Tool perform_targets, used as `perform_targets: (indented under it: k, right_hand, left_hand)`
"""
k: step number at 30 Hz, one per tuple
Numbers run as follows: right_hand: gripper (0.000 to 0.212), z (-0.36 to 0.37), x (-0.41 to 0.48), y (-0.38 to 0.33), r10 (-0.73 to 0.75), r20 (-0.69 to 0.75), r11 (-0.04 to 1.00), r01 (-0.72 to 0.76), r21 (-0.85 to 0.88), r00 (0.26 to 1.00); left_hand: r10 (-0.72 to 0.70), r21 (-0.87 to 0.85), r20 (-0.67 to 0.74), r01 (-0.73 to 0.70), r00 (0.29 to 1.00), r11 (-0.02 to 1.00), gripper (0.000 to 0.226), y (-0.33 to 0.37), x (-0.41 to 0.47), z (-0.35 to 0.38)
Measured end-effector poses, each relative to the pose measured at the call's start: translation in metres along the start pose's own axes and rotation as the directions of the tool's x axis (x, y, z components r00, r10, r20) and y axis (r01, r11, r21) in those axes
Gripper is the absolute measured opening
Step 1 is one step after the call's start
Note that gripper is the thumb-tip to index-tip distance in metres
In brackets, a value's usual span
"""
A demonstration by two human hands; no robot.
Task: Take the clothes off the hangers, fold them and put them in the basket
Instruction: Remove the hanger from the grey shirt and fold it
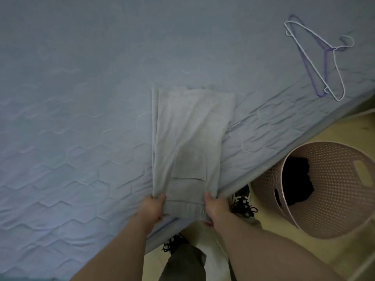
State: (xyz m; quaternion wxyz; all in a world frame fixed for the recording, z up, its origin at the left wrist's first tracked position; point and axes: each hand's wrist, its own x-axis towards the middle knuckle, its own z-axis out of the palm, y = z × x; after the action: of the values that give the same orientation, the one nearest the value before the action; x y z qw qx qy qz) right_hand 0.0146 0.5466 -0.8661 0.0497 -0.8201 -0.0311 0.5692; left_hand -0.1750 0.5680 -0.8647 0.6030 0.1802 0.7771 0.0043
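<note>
Your left hand (152,207) and right hand (216,207) both pinch the waistband of the pants (188,134), thumbs on top, fingers hidden underneath. Pants lie folded lengthwise at the bed (71,118) edge. Basket (336,191) right on the floor (334,128), dark clothes (297,179) inside. Hangers (326,50) far right on bed.

Light-grey sweatpants (188,138), folded lengthwise, lie flat on blue quilted bed (71,118). Left grip (153,207) and right grip (216,206) each pinch the waistband end at the bed edge. White and purple wire hangers (327,50) lie on the bed, well apart from the sweatpants. Pink perforated plastic basket (334,199) on the floor holds a black garment (296,179).
</note>
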Motion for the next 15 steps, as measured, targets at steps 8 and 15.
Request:
perform_targets:
  k: [8, 15]
  right_hand:
    - [0.033, 0.005, 0.001, 0.006, 0.016, -0.01, 0.933, -0.019, -0.359, 1.0]
    - [0.047, -0.032, 0.052, -0.123, -0.317, -0.392, 0.937, 0.221, -0.27, 0.864]
  left_hand:
    - [0.069, 0.453, -0.098, -0.017, 0.993, 0.892, 0.053, -0.003, 0.011, -0.017]
    - [0.509, 0.605, -0.249, -0.278, 0.824, 0.746, 0.036, 0.139, 0.036, -0.006]
